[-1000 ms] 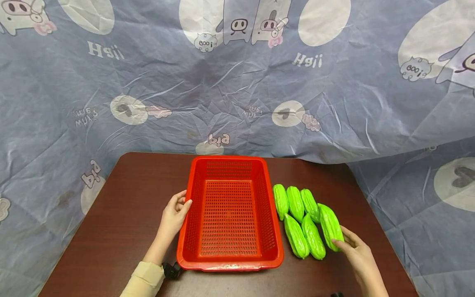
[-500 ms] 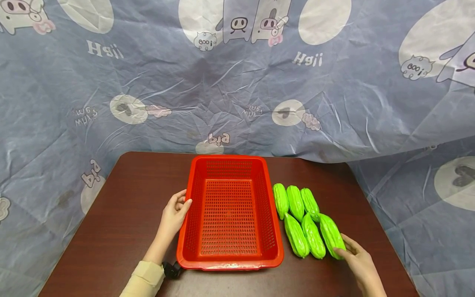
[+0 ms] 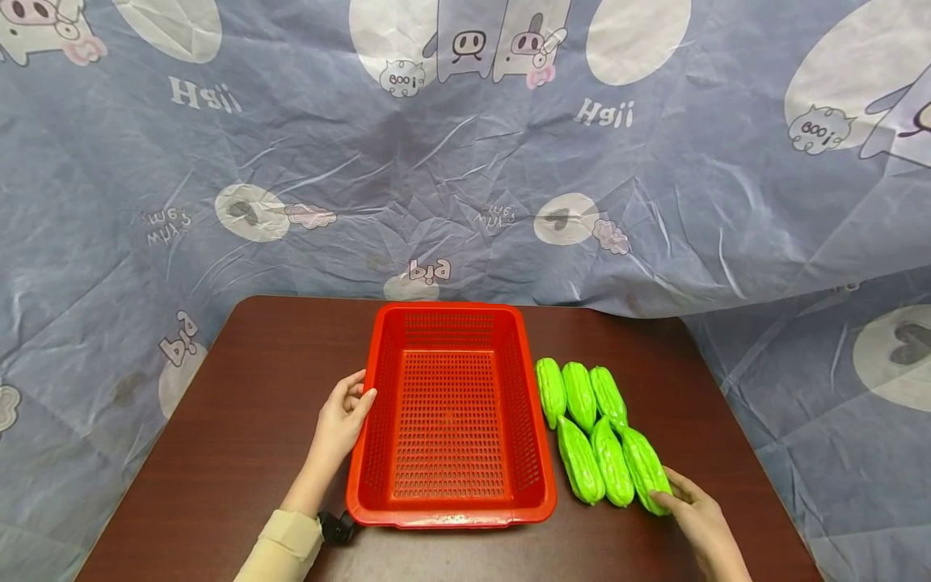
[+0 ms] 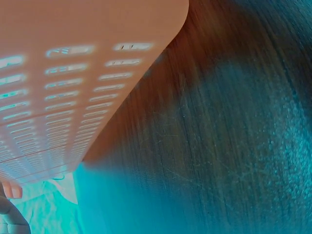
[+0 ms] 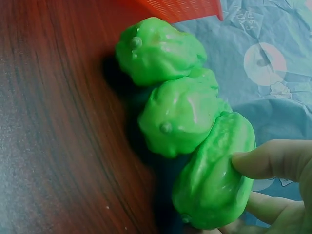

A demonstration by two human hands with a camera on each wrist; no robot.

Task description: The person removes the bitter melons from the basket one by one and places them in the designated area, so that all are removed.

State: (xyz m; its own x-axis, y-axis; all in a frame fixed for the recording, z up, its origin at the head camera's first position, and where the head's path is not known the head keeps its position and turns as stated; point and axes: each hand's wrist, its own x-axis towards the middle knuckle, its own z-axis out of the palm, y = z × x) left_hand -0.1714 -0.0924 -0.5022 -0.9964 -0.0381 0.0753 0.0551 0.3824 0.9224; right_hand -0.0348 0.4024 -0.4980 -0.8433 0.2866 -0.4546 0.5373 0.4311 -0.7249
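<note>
My left hand (image 3: 345, 416) grips the left rim of a red perforated plastic basket (image 3: 452, 518), thumb over the edge. In the left wrist view the basket's slotted wall (image 4: 92, 24) fills the upper left, and a few fingers show at the lower left. My right hand (image 3: 696, 511) pinches a bright green bitter melon (image 3: 643, 467) at its near end. That melon lies rightmost in the near row, beside another bitter melon (image 3: 612, 467). Seen from the right wrist, the thumb presses the held melon (image 5: 214, 180) from above, with fingers partly hidden behind it.
Several bitter melons (image 3: 579, 396) form two rows right of the basket. The leftmost ones lie close to its right wall. All stand on a dark brown wooden table (image 3: 240, 420). A patterned blue-grey cloth (image 3: 436, 178) hangs behind and at the sides.
My right hand has brought the held bitter melon down toward the near edge, then slightly left, in line with the near row. The left hand and basket have stayed put.
</note>
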